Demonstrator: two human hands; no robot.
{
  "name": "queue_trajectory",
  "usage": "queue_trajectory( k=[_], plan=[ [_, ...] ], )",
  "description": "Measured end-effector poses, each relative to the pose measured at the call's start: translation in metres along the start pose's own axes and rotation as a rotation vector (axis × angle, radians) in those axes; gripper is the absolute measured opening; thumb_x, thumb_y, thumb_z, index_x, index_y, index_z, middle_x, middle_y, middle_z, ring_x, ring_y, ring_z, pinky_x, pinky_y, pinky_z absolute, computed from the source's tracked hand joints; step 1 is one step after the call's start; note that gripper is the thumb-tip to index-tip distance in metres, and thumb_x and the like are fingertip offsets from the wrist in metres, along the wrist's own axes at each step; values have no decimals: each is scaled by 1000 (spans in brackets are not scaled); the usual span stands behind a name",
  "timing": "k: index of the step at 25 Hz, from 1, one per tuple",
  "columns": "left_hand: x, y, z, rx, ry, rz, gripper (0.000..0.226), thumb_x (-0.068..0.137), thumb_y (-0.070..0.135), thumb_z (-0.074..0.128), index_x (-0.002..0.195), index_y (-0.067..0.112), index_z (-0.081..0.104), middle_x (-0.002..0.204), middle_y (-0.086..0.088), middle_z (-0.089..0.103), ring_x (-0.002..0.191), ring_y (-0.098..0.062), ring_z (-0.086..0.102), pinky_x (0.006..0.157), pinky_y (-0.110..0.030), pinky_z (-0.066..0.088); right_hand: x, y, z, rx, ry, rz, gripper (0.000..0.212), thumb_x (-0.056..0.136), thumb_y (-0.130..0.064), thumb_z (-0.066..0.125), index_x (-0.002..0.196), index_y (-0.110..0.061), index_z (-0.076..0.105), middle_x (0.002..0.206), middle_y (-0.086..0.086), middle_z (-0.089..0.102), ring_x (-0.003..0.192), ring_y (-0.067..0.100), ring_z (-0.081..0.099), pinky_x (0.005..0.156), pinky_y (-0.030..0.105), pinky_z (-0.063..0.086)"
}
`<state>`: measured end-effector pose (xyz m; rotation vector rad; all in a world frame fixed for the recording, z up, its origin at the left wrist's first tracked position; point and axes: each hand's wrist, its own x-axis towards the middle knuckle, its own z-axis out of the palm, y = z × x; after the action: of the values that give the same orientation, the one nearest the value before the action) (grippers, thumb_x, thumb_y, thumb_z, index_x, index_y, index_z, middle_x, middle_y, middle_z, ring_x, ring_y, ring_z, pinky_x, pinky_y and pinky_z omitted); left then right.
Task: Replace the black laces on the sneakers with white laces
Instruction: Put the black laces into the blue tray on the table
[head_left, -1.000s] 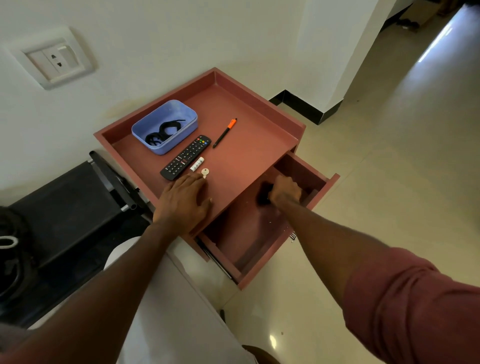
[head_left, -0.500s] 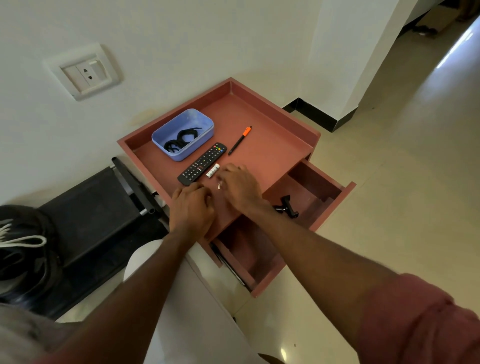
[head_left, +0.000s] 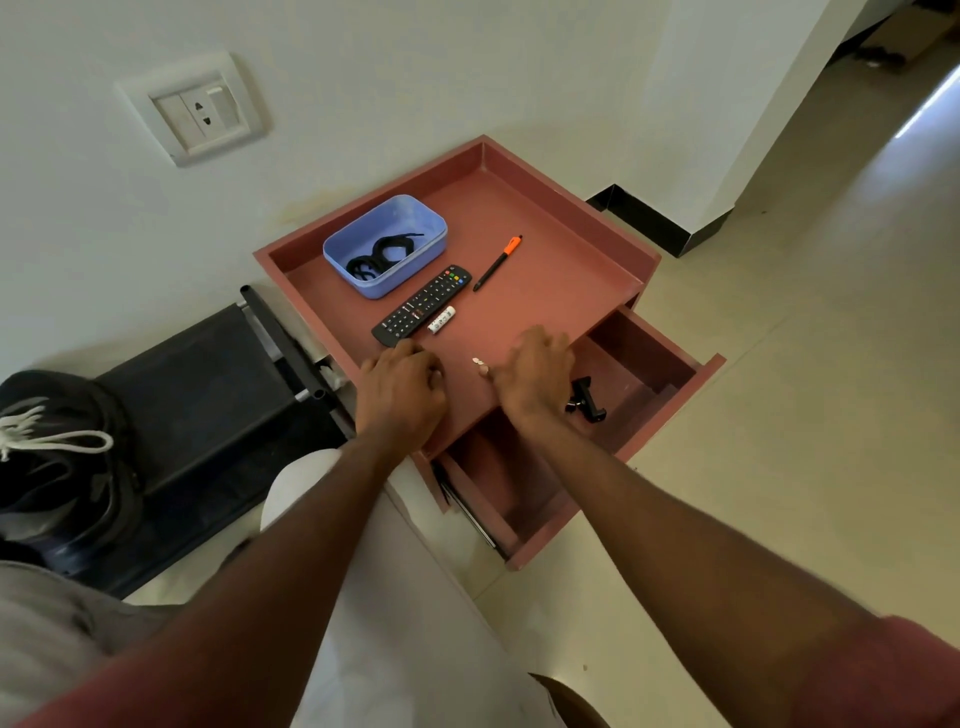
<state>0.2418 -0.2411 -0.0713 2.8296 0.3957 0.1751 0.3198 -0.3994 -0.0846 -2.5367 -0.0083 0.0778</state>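
Seen from above: a reddish side table (head_left: 545, 291) with a raised rim, set against a white wall.

At 11 o'clock on the top, a blue plastic tub (head_left: 387, 248), holding only coiled black laces (head_left: 378, 255). Just beside the tub at its 5 o'clock side, a black remote control (head_left: 422, 306), lying diagonal. Touching or almost touching the remote's lower edge, a small white tube (head_left: 441, 319), perhaps a lip balm, label too small to read. At 1 o'clock from the remote, well apart from the tub, a black pen with orange cap (head_left: 497, 262).

At 4 o'clock of the table, an open drawer (head_left: 670, 400), pulled out. Inside, near its back wall, a small black clamp-like part (head_left: 587, 399); a divider showing in the far corner.

At the front edge, at 6 o'clock, left hand (head_left: 402, 389) resting on the top, fingers curled under, apparently holding nothing, fingertips near the remote's end. Right hand (head_left: 535, 371) beside it, knuckles up, fingers bent downward onto the surface; whether gripping something, cannot tell. Between both hands, a small pale object (head_left: 479, 364) on the wood.

At 9 o'clock, on the floor side, a dark sneaker (head_left: 57, 467) with a white lace (head_left: 41, 436) on it.
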Motion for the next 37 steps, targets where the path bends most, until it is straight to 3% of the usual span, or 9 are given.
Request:
queue_trajectory(
  k=[3,9,13,16,20,24,27,31,37],
  plan=[
    [-1,-1,-1,-13,1,9,26,97,31,48,103,24,72,111,3,62,99,-17,58,89,-36,39,-6,0,2,419,-28,513,81,69,-38,98,122,-10,43,127,12,56,108,32,61,82,40,55],
    [-2,1,-3,-6,-7,57,23,98,32,50,105,25,71,113,4,63,105,-17,55,91,-37,39,-6,23,-13,599,-257,618,15,88,-6,83,81,1,72,68,13,74,58,22,72,51,32,60],
    [-2,1,-4,17,-9,65,25,98,32,49,107,25,71,116,3,63,109,-18,54,93,-39,37,-19,34,-15,182,-627,391,3,88,7,73,90,9,76,75,21,76,63,28,77,57,33,64],
    [-3,0,-1,19,10,51,25,98,32,49,104,23,72,115,4,64,109,-18,55,97,-40,36,-22,32,7,-136,-645,214,13,89,-2,73,102,1,73,98,20,76,81,32,78,57,33,60],
    [-3,-1,1,-35,94,-6,26,95,30,50,97,21,74,107,2,65,105,-19,55,103,-41,37,-23,36,25,-271,-619,100,32,96,-20,69,122,-2,68,123,18,70,110,34,70,85,39,61],
    [-7,2,0,-63,176,-98,50,89,28,55,139,18,52,140,-4,50,133,-24,45,119,-48,31,-37,34,3,-48,-147,177,14,99,-18,64,107,-6,67,85,2,64,70,16,61,52,26,45],
    [-8,6,0,-38,164,-199,78,85,26,56,156,14,28,163,-10,30,154,-29,22,128,-49,10,-38,18,-14,233,217,46,9,100,-20,60,103,-16,67,95,-5,65,78,11,61,58,21,40],
    [-9,8,2,-23,116,-323,89,87,28,54,163,8,10,171,-15,10,159,-31,3,129,-50,4,-5,-21,-2,67,43,-576,44,90,1,59,129,-16,65,130,-1,57,109,18,57,80,31,52],
    [-6,7,3,-37,87,-339,85,92,25,50,163,4,8,171,-18,7,159,-33,1,129,-50,4,62,-78,31,-352,-319,-750,68,92,-9,65,155,-25,43,163,0,36,152,27,29,115,56,37]
  ],
)
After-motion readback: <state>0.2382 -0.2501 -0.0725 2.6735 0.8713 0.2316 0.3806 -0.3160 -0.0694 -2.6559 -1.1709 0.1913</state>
